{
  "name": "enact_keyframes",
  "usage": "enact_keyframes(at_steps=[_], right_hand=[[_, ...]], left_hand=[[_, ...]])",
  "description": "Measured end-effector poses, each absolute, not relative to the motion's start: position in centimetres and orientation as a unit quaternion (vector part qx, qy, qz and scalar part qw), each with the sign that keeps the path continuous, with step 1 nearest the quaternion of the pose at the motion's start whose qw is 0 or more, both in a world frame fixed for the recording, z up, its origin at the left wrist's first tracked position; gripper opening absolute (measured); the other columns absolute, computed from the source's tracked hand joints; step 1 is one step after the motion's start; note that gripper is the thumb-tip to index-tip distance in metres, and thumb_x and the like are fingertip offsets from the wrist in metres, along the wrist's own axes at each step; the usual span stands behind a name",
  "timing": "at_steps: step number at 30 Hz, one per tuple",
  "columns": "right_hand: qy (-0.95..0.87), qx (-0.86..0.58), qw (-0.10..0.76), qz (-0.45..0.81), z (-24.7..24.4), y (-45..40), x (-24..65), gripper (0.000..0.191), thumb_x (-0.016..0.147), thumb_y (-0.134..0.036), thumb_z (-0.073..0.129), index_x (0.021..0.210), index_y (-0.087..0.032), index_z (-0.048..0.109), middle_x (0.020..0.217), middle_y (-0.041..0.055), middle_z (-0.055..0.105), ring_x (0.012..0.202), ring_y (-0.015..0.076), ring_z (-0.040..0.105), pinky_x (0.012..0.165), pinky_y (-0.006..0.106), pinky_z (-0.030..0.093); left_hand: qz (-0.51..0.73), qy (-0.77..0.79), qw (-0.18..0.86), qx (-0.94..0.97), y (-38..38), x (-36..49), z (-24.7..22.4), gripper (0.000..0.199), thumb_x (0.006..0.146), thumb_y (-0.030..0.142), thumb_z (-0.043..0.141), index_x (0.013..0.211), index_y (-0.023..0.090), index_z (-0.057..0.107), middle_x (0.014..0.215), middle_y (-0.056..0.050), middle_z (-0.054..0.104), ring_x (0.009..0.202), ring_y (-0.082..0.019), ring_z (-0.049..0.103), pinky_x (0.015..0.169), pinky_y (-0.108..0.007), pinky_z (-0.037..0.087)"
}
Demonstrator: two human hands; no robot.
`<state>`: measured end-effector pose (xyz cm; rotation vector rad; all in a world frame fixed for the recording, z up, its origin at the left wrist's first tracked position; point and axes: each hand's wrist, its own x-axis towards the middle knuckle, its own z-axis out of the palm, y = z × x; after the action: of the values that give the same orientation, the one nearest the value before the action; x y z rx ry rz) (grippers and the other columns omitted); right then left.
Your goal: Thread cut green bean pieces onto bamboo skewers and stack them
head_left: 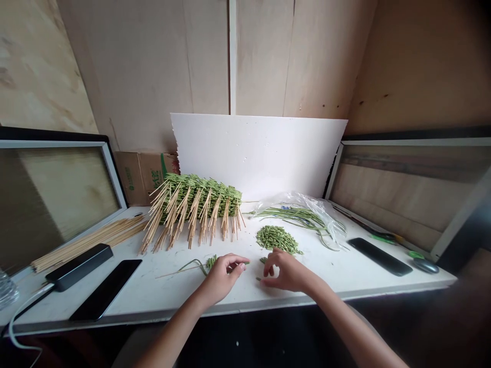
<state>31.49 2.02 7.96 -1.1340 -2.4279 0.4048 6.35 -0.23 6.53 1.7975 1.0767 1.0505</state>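
Observation:
My left hand (222, 276) is closed around a thin wooden skewer (169, 274) threaded with short green stem pieces (211, 261). A green tip (246, 262) pokes out past its fingertips, and a curved green strand (194, 262) lies beside the skewer. My right hand (287, 272) hovers low over the table, thumb and curled fingers apart. One small cut piece (258, 279) lies by its thumb tip, and another piece (263, 259) is near its index finger. Just behind this hand is a heap of cut green pieces (276, 238).
Stacked green skewers (203, 197) stand at the back left, near bare sticks (95, 237). Long green stems (295, 217) lie with a clear plastic bag (307, 203). Phones (109, 289) (379, 255), a black box (79, 266) and a mouse (425, 265) flank the hands.

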Motion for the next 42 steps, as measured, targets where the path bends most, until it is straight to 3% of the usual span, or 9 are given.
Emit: enact_keyframes(at_steps=[2, 5, 10, 14, 22, 27, 30, 35, 42], right_hand=[[-0.882, -0.408, 0.188, 0.144, 7.7, 1.8, 31.5, 0.006, 0.08, -0.027, 0.076, 0.075, -0.024, 0.076, 0.07, 0.0029, 0.073, 0.085, 0.024, 0.064, 0.072, 0.03, 0.047], [-0.879, -0.419, 0.197, 0.111, 7.2, 2.2, 31.4, 0.012, 0.081, -0.016, 0.067, 0.073, -0.023, 0.073, 0.07, 0.0036, 0.072, 0.084, 0.0234, 0.064, 0.071, 0.029, 0.047], [-0.838, -0.488, 0.245, -0.008, 6.5, 3.6, 31.9, 0.017, 0.088, -0.02, 0.062, 0.073, -0.021, 0.07, 0.074, 0.0071, 0.07, 0.081, 0.025, 0.061, 0.07, 0.033, 0.045], [-0.829, -0.503, 0.245, -0.028, 5.7, 4.3, 32.6, 0.019, 0.089, -0.021, 0.063, 0.07, -0.021, 0.067, 0.072, 0.0064, 0.068, 0.08, 0.0254, 0.061, 0.067, 0.032, 0.044], [-0.801, -0.499, 0.329, 0.044, 6.8, 3.6, 31.8, 0.035, 0.099, -0.044, 0.057, 0.076, -0.021, 0.07, 0.075, 0.0067, 0.069, 0.079, 0.0249, 0.061, 0.074, 0.037, 0.046], [-0.803, -0.409, 0.336, 0.272, 8.8, 1.6, 29.7, 0.036, 0.097, -0.055, 0.059, 0.095, -0.023, 0.077, 0.094, 0.006, 0.077, 0.081, 0.0215, 0.066, 0.067, 0.031, 0.046], [-0.794, -0.37, 0.332, 0.351, 8.9, 1.0, 28.9, 0.034, 0.093, -0.055, 0.066, 0.095, -0.023, 0.079, 0.093, 0.0051, 0.079, 0.081, 0.0202, 0.067, 0.068, 0.029, 0.047], [-0.755, -0.36, 0.37, 0.404, 8.1, 1.9, 29.5, 0.035, 0.09, -0.054, 0.071, 0.092, -0.02, 0.077, 0.089, 0.0061, 0.077, 0.082, 0.0204, 0.068, 0.071, 0.029, 0.049], [-0.755, -0.383, 0.375, 0.379, 9.1, 1.6, 30.0, 0.037, 0.09, -0.055, 0.07, 0.097, -0.019, 0.076, 0.096, 0.007, 0.076, 0.086, 0.0204, 0.069, 0.073, 0.029, 0.052]], left_hand=[[0.411, 0.428, 0.385, 0.707, -0.1, 6.3, 6.5, 0.029, 0.096, 0.035, 0.063, 0.115, 0.02, 0.079, 0.112, -0.011, 0.077, 0.104, -0.025, 0.069, 0.093, -0.036, 0.053], [0.411, 0.426, 0.38, 0.711, -0.1, 6.3, 6.4, 0.03, 0.096, 0.034, 0.063, 0.116, 0.02, 0.079, 0.111, -0.011, 0.077, 0.103, -0.025, 0.069, 0.093, -0.036, 0.054], [0.405, 0.429, 0.369, 0.718, -0.1, 6.3, 6.4, 0.029, 0.096, 0.034, 0.063, 0.116, 0.021, 0.079, 0.111, -0.009, 0.077, 0.101, -0.023, 0.07, 0.09, -0.035, 0.054], [0.399, 0.432, 0.355, 0.726, -0.1, 6.3, 6.3, 0.026, 0.096, 0.034, 0.062, 0.112, 0.023, 0.079, 0.114, -0.008, 0.076, 0.103, -0.023, 0.069, 0.091, -0.034, 0.053], [0.422, 0.427, 0.389, 0.698, -0.2, 6.6, 6.1, 0.029, 0.093, 0.034, 0.066, 0.117, 0.02, 0.073, 0.106, -0.008, 0.073, 0.091, -0.02, 0.067, 0.086, -0.034, 0.054], [0.437, 0.417, 0.41, 0.684, -0.4, 6.9, 6.4, 0.035, 0.088, 0.031, 0.071, 0.121, 0.019, 0.069, 0.099, -0.007, 0.07, 0.087, -0.019, 0.067, 0.086, -0.034, 0.054], [0.434, 0.406, 0.415, 0.689, -0.5, 6.9, 6.4, 0.035, 0.089, 0.032, 0.072, 0.121, 0.02, 0.069, 0.098, -0.006, 0.071, 0.089, -0.02, 0.068, 0.086, -0.034, 0.054], [0.39, 0.406, 0.422, 0.711, -0.6, 6.5, 6.6, 0.03, 0.093, 0.041, 0.067, 0.112, 0.019, 0.074, 0.09, -0.006, 0.075, 0.076, -0.02, 0.069, 0.077, -0.033, 0.055], [0.411, 0.418, 0.368, 0.722, -0.7, 6.4, 7.1, 0.027, 0.095, 0.041, 0.063, 0.099, 0.019, 0.077, 0.088, -0.007, 0.077, 0.076, -0.02, 0.069, 0.072, -0.032, 0.055]])
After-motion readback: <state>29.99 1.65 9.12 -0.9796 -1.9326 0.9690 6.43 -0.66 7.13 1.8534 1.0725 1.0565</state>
